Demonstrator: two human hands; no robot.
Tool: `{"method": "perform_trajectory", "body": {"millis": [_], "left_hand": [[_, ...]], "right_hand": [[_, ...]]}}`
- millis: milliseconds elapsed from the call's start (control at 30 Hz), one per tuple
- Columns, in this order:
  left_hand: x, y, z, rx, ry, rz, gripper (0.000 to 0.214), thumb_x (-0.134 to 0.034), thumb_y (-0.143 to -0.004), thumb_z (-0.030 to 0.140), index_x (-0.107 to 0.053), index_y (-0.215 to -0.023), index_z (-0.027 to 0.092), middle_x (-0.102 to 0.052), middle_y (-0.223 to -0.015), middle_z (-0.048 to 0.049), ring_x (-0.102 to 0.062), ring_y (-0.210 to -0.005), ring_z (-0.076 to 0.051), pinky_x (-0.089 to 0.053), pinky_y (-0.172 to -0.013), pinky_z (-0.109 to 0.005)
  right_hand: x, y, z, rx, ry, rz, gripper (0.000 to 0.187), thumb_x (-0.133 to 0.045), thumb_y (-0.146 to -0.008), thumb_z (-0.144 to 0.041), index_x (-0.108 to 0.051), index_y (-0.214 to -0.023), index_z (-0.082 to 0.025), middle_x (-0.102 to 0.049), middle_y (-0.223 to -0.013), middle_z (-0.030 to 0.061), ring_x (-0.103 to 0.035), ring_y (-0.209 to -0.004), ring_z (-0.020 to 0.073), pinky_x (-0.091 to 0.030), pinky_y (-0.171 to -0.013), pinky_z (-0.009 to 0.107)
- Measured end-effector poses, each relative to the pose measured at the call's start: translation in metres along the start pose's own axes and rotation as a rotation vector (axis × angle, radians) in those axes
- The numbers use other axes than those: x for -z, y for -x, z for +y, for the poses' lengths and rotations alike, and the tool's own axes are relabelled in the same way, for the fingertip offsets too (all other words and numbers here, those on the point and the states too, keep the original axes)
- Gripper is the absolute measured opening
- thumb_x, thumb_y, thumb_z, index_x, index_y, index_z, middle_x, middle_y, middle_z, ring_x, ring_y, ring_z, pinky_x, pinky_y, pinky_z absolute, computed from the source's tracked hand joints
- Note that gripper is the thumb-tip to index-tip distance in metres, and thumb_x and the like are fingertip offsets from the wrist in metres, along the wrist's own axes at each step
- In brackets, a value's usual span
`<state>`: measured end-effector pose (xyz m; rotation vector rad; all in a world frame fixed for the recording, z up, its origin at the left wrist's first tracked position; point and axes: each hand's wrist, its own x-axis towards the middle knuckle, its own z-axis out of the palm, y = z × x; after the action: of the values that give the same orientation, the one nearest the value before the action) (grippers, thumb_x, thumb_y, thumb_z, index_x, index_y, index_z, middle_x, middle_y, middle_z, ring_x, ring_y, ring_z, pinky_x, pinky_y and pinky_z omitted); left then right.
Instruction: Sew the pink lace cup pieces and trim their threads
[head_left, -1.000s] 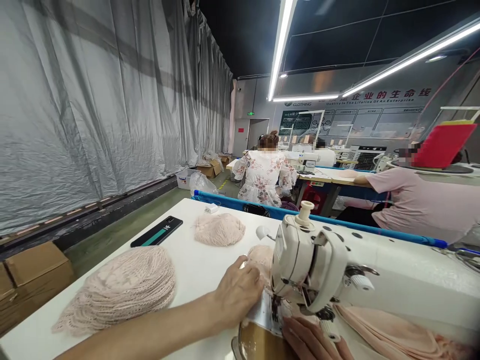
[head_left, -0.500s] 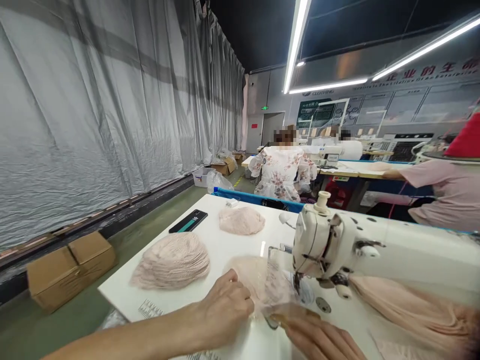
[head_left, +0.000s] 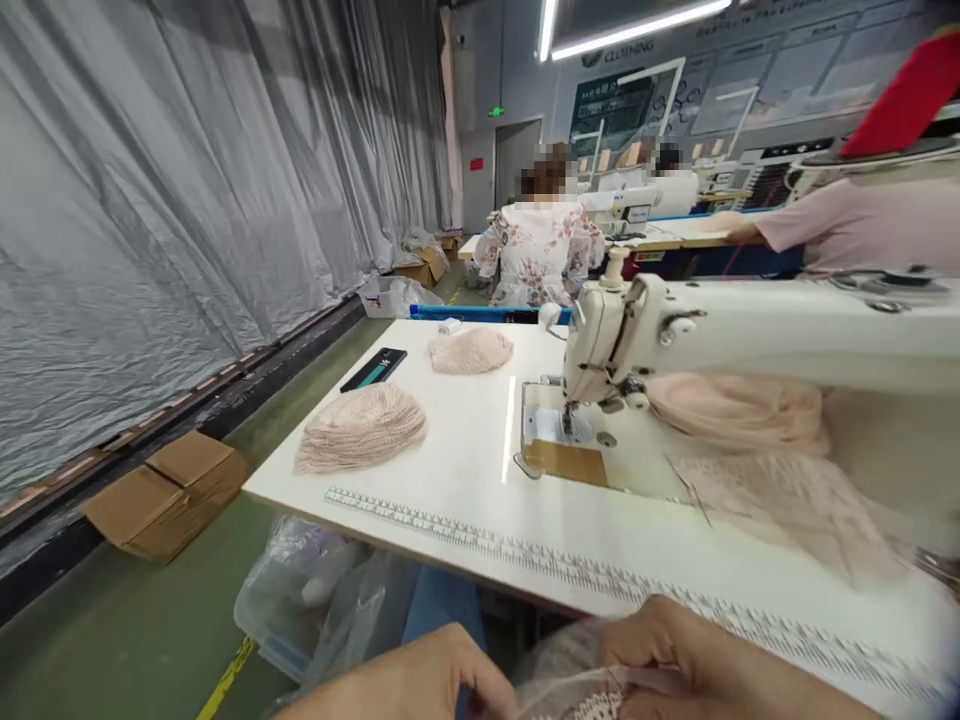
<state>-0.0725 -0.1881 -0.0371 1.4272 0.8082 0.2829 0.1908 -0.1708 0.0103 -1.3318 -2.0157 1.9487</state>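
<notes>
Both my hands are low at the bottom edge, below the front of the white sewing table (head_left: 465, 470). My left hand (head_left: 427, 680) is curled, its fingers closed at a piece of pink lace fabric (head_left: 570, 690) in my lap. My right hand (head_left: 697, 665) is closed on the same fabric, pinching its edge. The white sewing machine (head_left: 675, 335) stands further back on the table, with nothing under its needle (head_left: 568, 418). Pink fabric (head_left: 739, 410) is bunched under the machine's arm, and more lace (head_left: 787, 495) lies in front of it.
Two piles of pink lace pieces (head_left: 364, 428) (head_left: 471, 352) and a black phone (head_left: 373, 369) lie on the table's left half. A plastic bag (head_left: 315, 590) sits below the table edge, cardboard boxes (head_left: 165, 490) on the floor left. Other people sit sewing behind, one in a floral top (head_left: 540, 250).
My hands have drawn back from the needle area to my lap, taking a lace piece with them. The view has dropped and pulled back from the machine.
</notes>
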Motion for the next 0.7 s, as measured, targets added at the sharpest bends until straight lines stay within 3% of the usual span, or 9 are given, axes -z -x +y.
{"method": "perform_trajectory", "body": {"millis": [67, 233, 333, 433, 600, 700], "left_hand": [[-0.016, -0.003, -0.012, 0.07, 0.135, 0.013, 0.033, -0.078, -0.063, 0.045, -0.074, -0.07, 0.013, -0.05, -0.057, 0.0038, -0.039, -0.056, -0.007, -0.029, -0.053, -0.019], [-0.041, -0.013, -0.03, 0.238, 0.487, 0.024, 0.051, -0.091, -0.036, 0.053, -0.074, -0.064, 0.013, -0.062, -0.06, -0.0003, -0.051, -0.054, -0.009, -0.048, -0.063, -0.024], [-0.045, -0.013, -0.032, 0.285, 0.447, -0.01, 0.05, -0.092, -0.038, 0.05, -0.077, -0.069, 0.013, -0.064, -0.06, -0.0012, -0.055, -0.054, -0.01, -0.05, -0.066, -0.026], [-0.043, -0.011, -0.027, 0.302, 0.387, -0.02, 0.049, -0.091, -0.041, 0.049, -0.078, -0.073, 0.014, -0.066, -0.062, -0.0009, -0.056, -0.056, -0.01, -0.051, -0.071, -0.027], [-0.035, -0.006, -0.028, 0.328, 0.357, -0.031, 0.054, -0.091, -0.041, 0.052, -0.078, -0.074, 0.012, -0.066, -0.062, -0.0012, -0.058, -0.059, -0.012, -0.051, -0.071, -0.027], [-0.036, -0.005, -0.037, 0.384, 0.327, 0.007, 0.047, -0.09, -0.05, 0.049, -0.075, -0.075, 0.012, -0.066, -0.067, -0.0008, -0.063, -0.072, -0.018, -0.051, -0.073, -0.027]], "right_hand": [[-0.004, 0.012, 0.007, 0.035, -0.054, -0.1, 0.02, -0.065, -0.078, -0.036, -0.069, -0.069, -0.019, -0.055, -0.061, -0.0018, -0.054, -0.063, 0.0151, -0.038, -0.057, 0.023], [-0.028, 0.024, 0.041, 0.2, -0.158, -0.138, 0.051, -0.058, -0.083, -0.064, -0.076, -0.08, -0.016, -0.05, -0.066, -0.0015, -0.044, -0.065, 0.0135, -0.037, -0.063, 0.025], [-0.051, 0.016, 0.059, 0.118, -0.286, -0.105, 0.045, -0.074, -0.069, -0.059, -0.077, -0.086, -0.018, -0.055, -0.071, -0.001, -0.049, -0.067, 0.0131, -0.04, -0.062, 0.022], [-0.067, 0.007, 0.069, 0.071, -0.331, -0.042, 0.032, -0.082, -0.062, -0.045, -0.077, -0.077, -0.018, -0.057, -0.067, -0.0012, -0.053, -0.064, 0.0131, -0.043, -0.057, 0.022], [-0.069, 0.007, 0.074, 0.112, -0.324, -0.041, 0.031, -0.082, -0.065, -0.044, -0.076, -0.071, -0.014, -0.055, -0.058, -0.004, -0.054, -0.057, 0.0105, -0.045, -0.057, 0.022], [-0.062, 0.011, 0.07, 0.163, -0.199, -0.002, 0.03, -0.073, -0.081, -0.043, -0.072, -0.088, -0.014, -0.065, -0.078, -0.0012, -0.063, -0.068, 0.0135, -0.052, -0.065, 0.028]]}}
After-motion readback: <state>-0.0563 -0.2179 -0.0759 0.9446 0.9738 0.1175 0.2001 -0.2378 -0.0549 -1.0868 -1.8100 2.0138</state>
